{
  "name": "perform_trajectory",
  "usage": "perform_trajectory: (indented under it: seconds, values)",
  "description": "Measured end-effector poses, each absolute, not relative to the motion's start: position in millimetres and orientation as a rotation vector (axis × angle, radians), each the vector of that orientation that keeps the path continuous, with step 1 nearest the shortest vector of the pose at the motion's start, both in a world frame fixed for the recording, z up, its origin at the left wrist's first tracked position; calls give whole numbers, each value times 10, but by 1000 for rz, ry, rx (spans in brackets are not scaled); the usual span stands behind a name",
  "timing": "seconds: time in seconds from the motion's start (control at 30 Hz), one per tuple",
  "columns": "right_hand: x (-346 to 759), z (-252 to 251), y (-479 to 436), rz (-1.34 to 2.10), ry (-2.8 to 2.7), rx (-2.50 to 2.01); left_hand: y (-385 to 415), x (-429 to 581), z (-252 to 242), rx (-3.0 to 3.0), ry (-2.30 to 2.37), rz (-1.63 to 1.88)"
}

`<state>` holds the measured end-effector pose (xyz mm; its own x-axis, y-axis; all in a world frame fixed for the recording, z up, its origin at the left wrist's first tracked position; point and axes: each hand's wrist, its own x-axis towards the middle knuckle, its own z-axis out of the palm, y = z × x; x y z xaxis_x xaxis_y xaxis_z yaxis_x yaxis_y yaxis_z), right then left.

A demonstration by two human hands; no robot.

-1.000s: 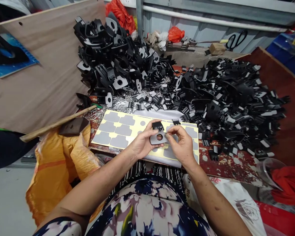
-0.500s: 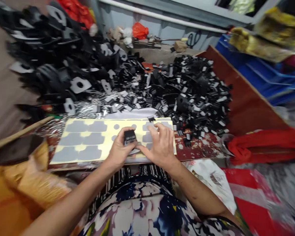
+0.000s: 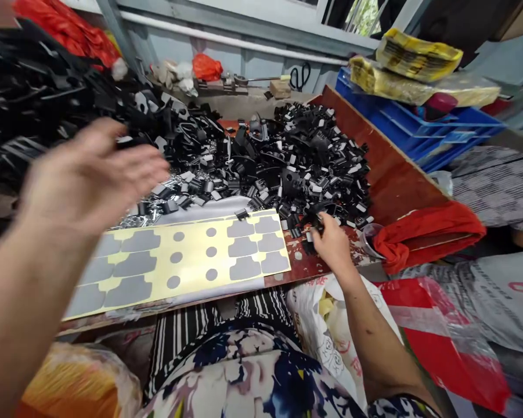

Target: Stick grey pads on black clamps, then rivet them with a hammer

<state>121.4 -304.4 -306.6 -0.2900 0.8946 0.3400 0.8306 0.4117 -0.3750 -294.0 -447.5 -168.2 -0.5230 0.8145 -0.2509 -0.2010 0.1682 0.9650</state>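
Left hand (image 3: 91, 174), blurred, hangs open at about ten o'clock from the yellow sheet of grey patches (image 3: 194, 261), which lies on the worktop (image 3: 307, 269). At three o'clock the right hand (image 3: 317, 223) has bent fingers at a black piece (image 3: 327, 208) beside the clip heap (image 3: 296, 174); I can't tell whether it grips. One small clip (image 3: 242, 214) sits at the sheet's one-o'clock edge.

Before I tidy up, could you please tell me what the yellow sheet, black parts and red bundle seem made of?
Yellow sheet: probably coated paper, smooth, lying thin and flat. Black parts: likely moulded plastic, satin, judging by soft highlights. Red bundle: apparently cloth, matt, with soft folds.
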Motion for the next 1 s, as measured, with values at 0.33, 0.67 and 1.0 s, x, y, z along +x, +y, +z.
perform_trajectory:
  seconds: [0.33,0.67,1.0]
  values:
    - [476,-3102,-3820,1208,-1619,-1032,-4468,-1162,-2801,558,1007,1370]
    - [446,-3266,-4253,311,-2450,-759,-4191,-1659,-2688,491,1172,1221]
    - [449,-2814,-4398,1181,-2435,-593,-4079,-1640,-3064,616,1140,1118]
